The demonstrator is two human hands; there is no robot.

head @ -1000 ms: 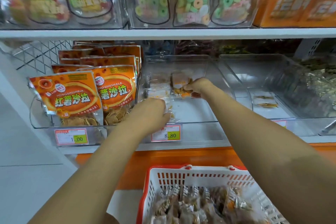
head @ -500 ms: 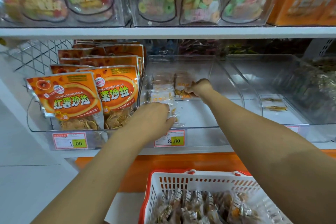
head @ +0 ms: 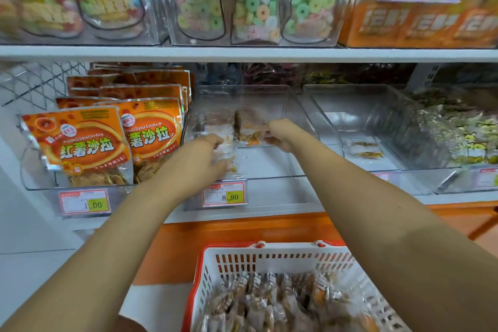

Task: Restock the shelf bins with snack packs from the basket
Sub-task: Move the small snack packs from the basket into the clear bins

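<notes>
Early going, I judge: bin (head: pixel 272 183) nearly bare, basket (head: pixel 269 250) heaped, most restocking left. Left hand (head: pixel 203 160) grips front pack (head: pixel 229 163); right hand (head: pixel 280 133) pinches rear pack (head: pixel 249 127), both inside bin.

Shows up as a left forearm (head: pixel 121 237) and a right forearm (head: pixel 377 210), both bare along the whole visible length. Ends in a bare left hand (head: pixel 203 155) and a bare right hand (head: pixel 281 133), fingers slightly blurred.
</notes>
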